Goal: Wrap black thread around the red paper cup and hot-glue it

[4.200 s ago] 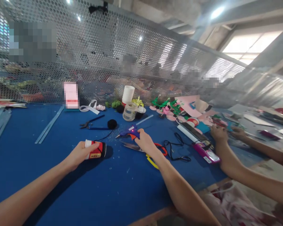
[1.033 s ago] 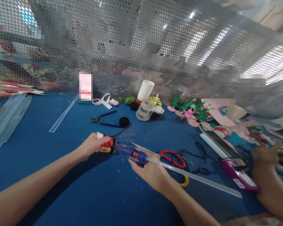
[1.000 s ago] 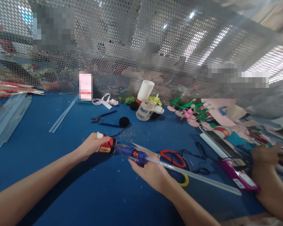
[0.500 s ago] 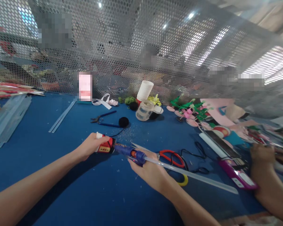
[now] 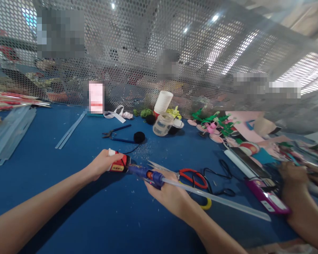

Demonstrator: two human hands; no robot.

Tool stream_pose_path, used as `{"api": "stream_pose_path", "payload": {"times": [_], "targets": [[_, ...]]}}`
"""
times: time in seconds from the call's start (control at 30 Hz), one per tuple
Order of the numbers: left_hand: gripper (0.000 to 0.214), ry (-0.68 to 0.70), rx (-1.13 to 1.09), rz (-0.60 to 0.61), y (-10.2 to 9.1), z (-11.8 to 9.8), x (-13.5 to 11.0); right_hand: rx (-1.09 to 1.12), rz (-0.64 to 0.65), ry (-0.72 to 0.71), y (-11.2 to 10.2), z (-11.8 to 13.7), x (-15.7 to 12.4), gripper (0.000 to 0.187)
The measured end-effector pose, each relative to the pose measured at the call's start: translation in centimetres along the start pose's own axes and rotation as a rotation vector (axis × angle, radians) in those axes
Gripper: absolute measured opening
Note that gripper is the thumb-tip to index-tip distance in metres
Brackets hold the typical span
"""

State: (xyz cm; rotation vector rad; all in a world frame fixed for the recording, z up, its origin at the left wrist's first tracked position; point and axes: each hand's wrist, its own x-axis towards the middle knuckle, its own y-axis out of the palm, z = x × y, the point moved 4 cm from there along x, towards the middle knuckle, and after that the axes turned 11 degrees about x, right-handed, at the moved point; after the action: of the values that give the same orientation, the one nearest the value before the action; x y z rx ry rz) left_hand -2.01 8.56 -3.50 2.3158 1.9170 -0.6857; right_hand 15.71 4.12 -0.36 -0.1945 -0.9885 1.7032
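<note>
My left hand (image 5: 99, 164) is closed around a small red, white and black piece (image 5: 118, 163), holding it down on the blue table (image 5: 69, 197). My right hand (image 5: 171, 194) grips a blue glue gun (image 5: 145, 173) whose nozzle points left and touches the red piece. A long clear glue stick (image 5: 217, 200) sticks out of the gun's back toward the right.
Red-handled scissors (image 5: 192, 174) and a black cord (image 5: 221, 178) lie just behind my right hand. Pliers (image 5: 113, 132), a black pompom (image 5: 139, 137), a plastic jar (image 5: 161, 126) and a white cup stack (image 5: 163, 100) stand farther back by the perforated metal screen. Another person's hands (image 5: 294, 176) work at the right.
Since 4.2 s ago my right hand picked the glue gun off the table and brought its nozzle to the red piece in my left hand. Over the last second almost nothing moved.
</note>
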Motion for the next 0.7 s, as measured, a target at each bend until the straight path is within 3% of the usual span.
{"api": "stream_pose_path", "payload": {"times": [0.3, 0.57, 0.7], "targets": [[0.026, 0.022, 0.035, -0.001, -0.05, -0.05, -0.15, 0.029, 0.038, 0.071, -0.02, -0.16, -0.11, 0.011], [0.028, 0.079, 0.141, -0.042, 0.02, -0.34, -0.43, 0.068, -0.043, 0.096, -0.32, -0.33, 0.40, 0.011], [0.029, 0.098, 0.206, -0.039, -0.01, -0.32, -0.41, 0.074, 0.020, 0.088, -0.26, -0.25, 0.50, 0.011]]}}
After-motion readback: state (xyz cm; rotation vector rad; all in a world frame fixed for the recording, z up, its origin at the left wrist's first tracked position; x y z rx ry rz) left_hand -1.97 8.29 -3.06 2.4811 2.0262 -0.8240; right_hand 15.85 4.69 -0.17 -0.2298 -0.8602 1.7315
